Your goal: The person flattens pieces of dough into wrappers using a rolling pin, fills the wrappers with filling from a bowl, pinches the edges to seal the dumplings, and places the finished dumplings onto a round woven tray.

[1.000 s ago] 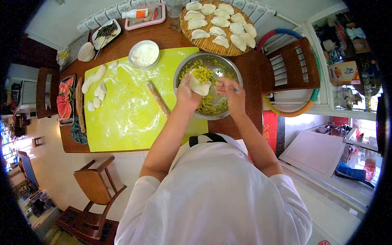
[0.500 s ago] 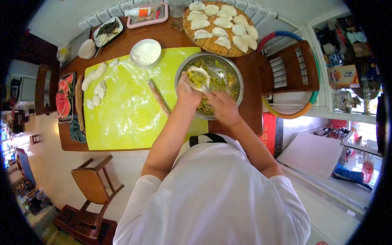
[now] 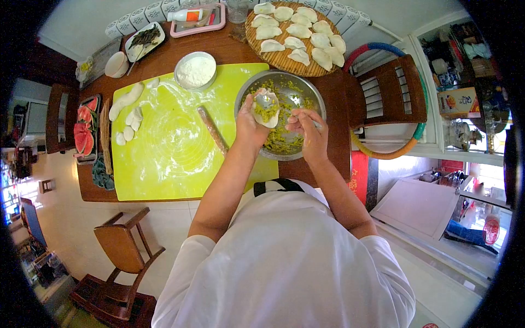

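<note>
My left hand (image 3: 249,127) cups a round dumpling wrapper (image 3: 270,121) over the left part of a steel mixing bowl (image 3: 321,104). Yellow-green filling (image 3: 266,113) lies on the wrapper, and the metal bowl of a spoon (image 3: 263,101) rests at its upper part. To the right, my right hand (image 3: 311,131) is closed with its fingertips pinched around what looks like the spoon's handle, partly hidden by the fingers. More of the chopped filling is spread inside the mixing bowl beneath both hands.
A rolling pin (image 3: 212,131) lies on the floured green mat (image 3: 164,164), left of my forearm. Dough pieces (image 3: 131,117) sit at the mat's left. Behind are a flour bowl (image 3: 196,71) and a woven tray (image 3: 254,46) of dumplings. A chair (image 3: 388,90) stands right.
My right hand has moved right, away from my left hand, and its fingers have turned upward. The wrapper in my left hand has tilted, showing the spoon on the filling.
</note>
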A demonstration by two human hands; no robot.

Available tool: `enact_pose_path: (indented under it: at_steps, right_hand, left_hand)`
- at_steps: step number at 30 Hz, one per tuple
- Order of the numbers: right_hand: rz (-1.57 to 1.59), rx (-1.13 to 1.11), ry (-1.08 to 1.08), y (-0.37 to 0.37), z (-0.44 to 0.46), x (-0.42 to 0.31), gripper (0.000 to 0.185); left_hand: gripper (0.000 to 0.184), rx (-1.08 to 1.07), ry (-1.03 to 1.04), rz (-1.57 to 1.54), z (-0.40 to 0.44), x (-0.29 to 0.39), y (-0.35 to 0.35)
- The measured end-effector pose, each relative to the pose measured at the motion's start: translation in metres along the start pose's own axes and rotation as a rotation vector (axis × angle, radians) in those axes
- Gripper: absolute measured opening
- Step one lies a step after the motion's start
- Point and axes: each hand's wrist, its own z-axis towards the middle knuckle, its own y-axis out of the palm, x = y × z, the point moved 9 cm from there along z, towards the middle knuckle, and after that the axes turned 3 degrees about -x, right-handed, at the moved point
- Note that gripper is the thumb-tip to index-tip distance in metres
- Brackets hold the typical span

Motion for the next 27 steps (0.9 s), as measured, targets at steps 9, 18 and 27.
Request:
enact_pose_path:
  at_steps: [9,18,27]
  right_hand:
    - [-0.104,-0.070,-0.014,0.002,-0.004,-0.001,0.025]
    - [-0.161,-0.181,-0.089,0.006,-0.013,-0.004,0.025]
    - [-0.314,-0.033,-0.189,-0.028,-0.007,-0.011,0.021]
  left_hand:
    - [0.042,0.032,0.029,-0.010,0.001,0.005,-0.002]
    - [0.034,0.000,0.022,-0.078,-0.004,0.011,0.004]
    - [0.035,-0.030,0.028,-0.142,0.002,0.013,-0.009]
